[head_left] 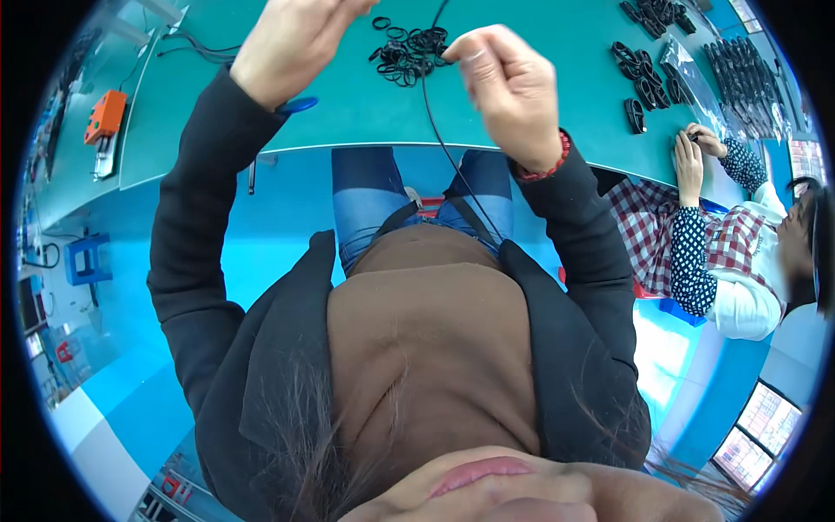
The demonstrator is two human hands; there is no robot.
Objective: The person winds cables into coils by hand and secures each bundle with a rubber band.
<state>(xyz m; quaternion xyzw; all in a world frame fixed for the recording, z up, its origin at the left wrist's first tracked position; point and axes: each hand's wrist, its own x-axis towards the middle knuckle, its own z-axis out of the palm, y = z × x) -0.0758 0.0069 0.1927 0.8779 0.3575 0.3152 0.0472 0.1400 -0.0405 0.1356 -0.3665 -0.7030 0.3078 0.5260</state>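
Note:
My left hand (300,43) is raised over the far part of the green table, its fingertips cut off by the top edge of the view. Across from it, my right hand (513,87) is closed, thumb and curled fingers together. What it holds, if anything, cannot be made out. Just left of its fingertips lies a loose pile of small black rings (404,56). A thin black cable (439,135) runs from the top edge past that pile, over the table's front edge and down to my lap.
On the green table (348,113) are dark cables (200,48) at left and an orange device (106,117). Coiled black cable bundles (639,74) lie at right, with more in clear plastic (744,83). A co-worker (739,244) sits at right, hands on the table.

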